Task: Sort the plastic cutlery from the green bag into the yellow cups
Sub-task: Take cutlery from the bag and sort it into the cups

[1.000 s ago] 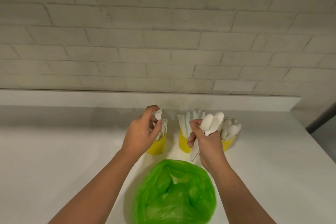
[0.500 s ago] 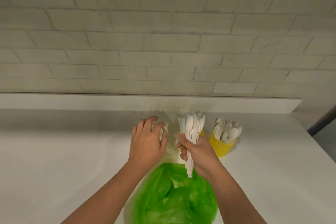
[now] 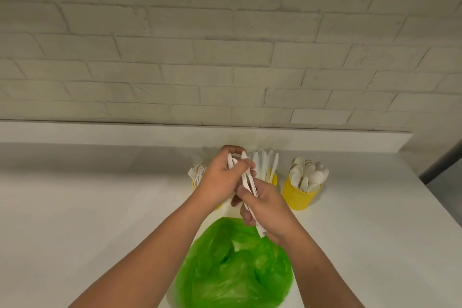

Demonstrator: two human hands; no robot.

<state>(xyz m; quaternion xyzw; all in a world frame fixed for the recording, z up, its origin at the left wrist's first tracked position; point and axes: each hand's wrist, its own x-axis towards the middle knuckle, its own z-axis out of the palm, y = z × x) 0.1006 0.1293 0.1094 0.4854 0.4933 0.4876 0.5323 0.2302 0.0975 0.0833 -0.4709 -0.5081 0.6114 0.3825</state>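
Fingers (image 3: 243, 196) of right hand (image 3: 268, 207) closed round a bundle (image 3: 246, 184) of white cutlery above the bag (image 3: 232, 267); left hand (image 3: 220, 180) pinches the bundle's upper ends. Step, as judged: separating pieces by type. Next move calls for drawing one piece free and dropping it in its cup: forks (image 3: 197, 184), knives (image 3: 272, 177), spoons (image 3: 300, 195), beyond on tabletop (image 3: 100, 207).

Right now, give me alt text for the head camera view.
Both hands, left hand and right hand, grip a bundle of white plastic cutlery above a green bag on a white counter. Behind stand three yellow cups: forks, knives, spoons.
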